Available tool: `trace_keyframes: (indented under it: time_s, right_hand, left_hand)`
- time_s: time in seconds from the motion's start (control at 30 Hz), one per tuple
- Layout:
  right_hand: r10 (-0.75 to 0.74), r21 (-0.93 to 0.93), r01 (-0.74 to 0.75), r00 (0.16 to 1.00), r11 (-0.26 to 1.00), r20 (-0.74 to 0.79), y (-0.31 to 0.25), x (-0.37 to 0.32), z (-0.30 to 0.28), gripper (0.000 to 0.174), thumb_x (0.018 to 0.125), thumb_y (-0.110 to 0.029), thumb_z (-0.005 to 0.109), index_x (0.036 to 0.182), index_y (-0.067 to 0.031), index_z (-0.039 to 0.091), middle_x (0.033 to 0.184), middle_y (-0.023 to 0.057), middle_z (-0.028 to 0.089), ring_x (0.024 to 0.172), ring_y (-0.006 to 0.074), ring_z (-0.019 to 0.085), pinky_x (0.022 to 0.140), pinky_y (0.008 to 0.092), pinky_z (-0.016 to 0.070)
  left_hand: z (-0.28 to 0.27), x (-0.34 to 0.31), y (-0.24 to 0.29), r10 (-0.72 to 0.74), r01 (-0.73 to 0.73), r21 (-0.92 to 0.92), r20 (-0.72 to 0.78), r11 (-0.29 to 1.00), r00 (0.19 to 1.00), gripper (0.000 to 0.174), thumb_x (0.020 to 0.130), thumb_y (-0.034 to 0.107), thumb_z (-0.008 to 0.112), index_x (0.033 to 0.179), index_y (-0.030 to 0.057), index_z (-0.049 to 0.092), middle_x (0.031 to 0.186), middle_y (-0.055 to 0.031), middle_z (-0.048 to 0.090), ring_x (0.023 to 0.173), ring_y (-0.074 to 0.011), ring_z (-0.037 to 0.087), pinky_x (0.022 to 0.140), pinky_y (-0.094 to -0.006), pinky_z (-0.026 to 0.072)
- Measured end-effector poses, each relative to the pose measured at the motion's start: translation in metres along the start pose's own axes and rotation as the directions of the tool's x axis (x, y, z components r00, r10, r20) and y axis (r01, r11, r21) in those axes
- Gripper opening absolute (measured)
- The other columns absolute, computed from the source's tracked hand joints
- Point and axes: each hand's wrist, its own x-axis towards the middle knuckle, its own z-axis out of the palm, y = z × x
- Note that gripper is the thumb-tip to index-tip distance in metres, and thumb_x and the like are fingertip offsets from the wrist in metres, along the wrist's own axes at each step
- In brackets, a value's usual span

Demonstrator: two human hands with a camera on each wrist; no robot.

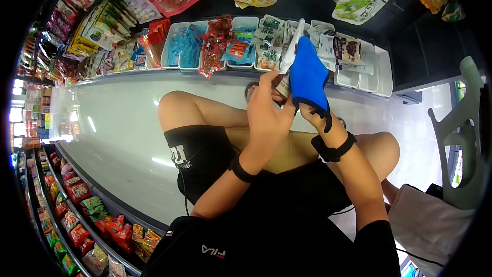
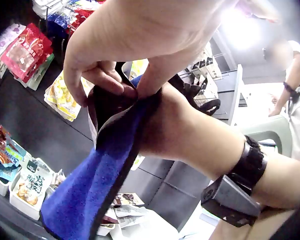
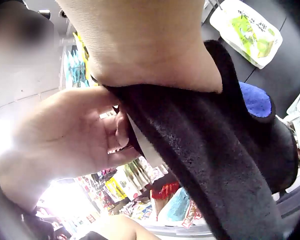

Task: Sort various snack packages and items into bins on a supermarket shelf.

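white rectangular plastic trays (image 1: 167,54) hold blue packets (image 1: 192,46) at left, pale printed sachets (image 1: 269,33) farther right. the left hand (image 1: 269,115) pinches the edge of a blue, black-trimmed fabric mitt (image 1: 308,66) covering the right hand (image 1: 308,113), whose hidden fingers' pose i cannot tell.

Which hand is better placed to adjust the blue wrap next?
The left, probably: the left hand is bare and its curled fingers already grip the open edge of the blue wrap. The right hand is mostly covered by that wrap, so it seems badly placed.
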Motion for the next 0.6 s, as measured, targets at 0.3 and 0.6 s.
trace_keyframes:
  time_s: [0.3, 0.6]
  right_hand:
    - [0.449, -0.081, -0.442, 0.887, 0.893, 0.104, -0.043, 0.011, 0.001, 0.034, 0.101, -0.007, 0.060, 0.134, -0.0047, 0.053, 0.117, 0.0090, 0.061, 0.097, 0.0161, 0.063, 0.081, 0.0310, 0.0568]
    - [0.342, 0.455, -0.368, 0.929, 0.811, 0.141, -0.037, 0.000, -0.014, 0.032, 0.101, -0.009, 0.060, 0.131, -0.0019, 0.054, 0.119, 0.0073, 0.060, 0.104, 0.0153, 0.060, 0.090, 0.0284, 0.0527]
  left_hand:
    - [-0.004, -0.001, 0.010, 0.171, -0.164, 0.223, -0.013, 0.961, 0.985, 0.060, 0.073, 0.001, 0.077, 0.129, 0.0060, 0.056, 0.102, -0.0121, 0.068, 0.081, -0.0255, 0.061, 0.074, -0.0381, 0.0499]
    - [-0.003, 0.000, 0.010, 0.249, -0.242, 0.319, 0.021, 0.916, 0.968, 0.061, 0.072, -0.004, 0.074, 0.130, 0.0045, 0.059, 0.099, -0.0075, 0.071, 0.080, -0.0271, 0.059, 0.073, -0.0398, 0.0478]
